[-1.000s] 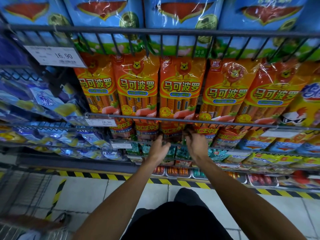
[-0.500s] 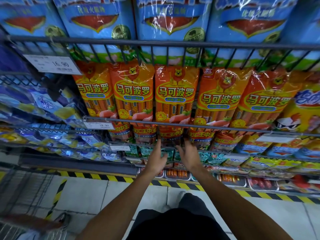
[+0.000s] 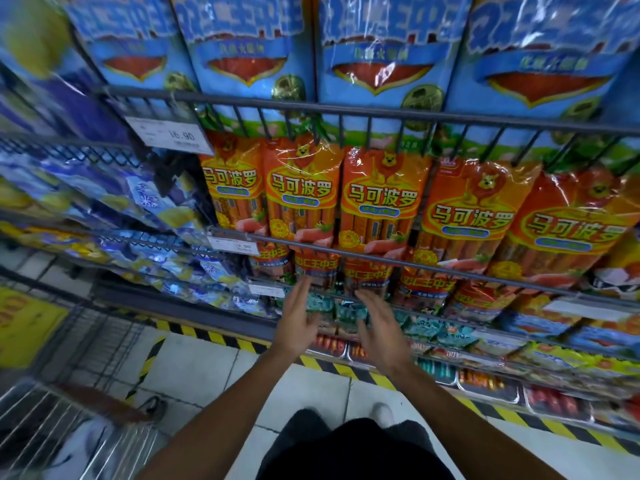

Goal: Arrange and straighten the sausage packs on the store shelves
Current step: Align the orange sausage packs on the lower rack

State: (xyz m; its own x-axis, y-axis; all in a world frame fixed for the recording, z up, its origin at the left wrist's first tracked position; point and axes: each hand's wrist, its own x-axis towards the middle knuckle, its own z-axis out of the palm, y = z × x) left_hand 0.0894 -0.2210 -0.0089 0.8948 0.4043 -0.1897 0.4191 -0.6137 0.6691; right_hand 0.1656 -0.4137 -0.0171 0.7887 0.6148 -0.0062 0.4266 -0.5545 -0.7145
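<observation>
Wire shelves [image 3: 381,116] fill the view in tiers, with pale floor tiles [image 3: 194,368] and a yellow-and-black strip [image 3: 214,337] along their base. On the top tier stand big blue packs [image 3: 381,57]. Below them a row of orange packs [image 3: 379,202] stands upright behind a thin rail [image 3: 450,270], side by side and touching (the two at the right lean a little to the right). Under that rail sits a lower row of red packs [image 3: 367,275], and beneath these a row of small teal packs [image 3: 349,311].

Both hands reach toward the red packs. The left hand [image 3: 298,315] has its fingers straight and spread, holding nothing; its fingertips [image 3: 306,284] lie at the bottom edge of a red pack, though contact is hard to judge. The right hand [image 3: 381,323] is likewise loose and flat, fingers extended, just below the red packs and in front of the teal ones, gripping nothing.

White price tags [image 3: 169,135] clip to the rails at left. A wire cart [image 3: 69,427] shows at the lower left, blurred.
</observation>
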